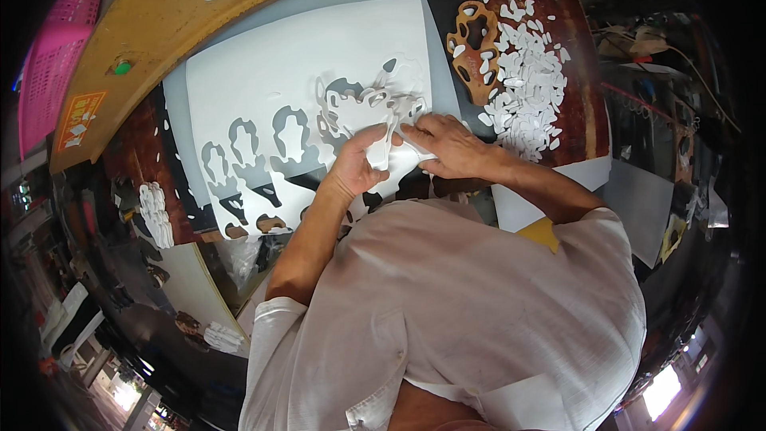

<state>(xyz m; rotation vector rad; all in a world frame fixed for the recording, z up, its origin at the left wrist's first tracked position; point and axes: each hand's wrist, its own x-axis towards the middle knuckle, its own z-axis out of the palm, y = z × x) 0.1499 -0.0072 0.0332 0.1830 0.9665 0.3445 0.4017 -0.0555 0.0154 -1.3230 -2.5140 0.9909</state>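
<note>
A large white sheet lies on the work surface, with several shaped holes cut through its lower and right parts. Over its right part sit loose white cut-out pieces with curved edges and holes. My left hand is closed on the near end of these white cut pieces, thumb and fingers pinching them. From the right, my right hand grips the same pieces at their other side, its fingers bent over them. How many layers lie between my hands is hidden.
Right of the sheet lies a brown cutting die with openings, beside a heap of small white scraps. A yellow machine beam arches across the far side. Stacked white pieces sit at the left, and a pink basket stands far left.
</note>
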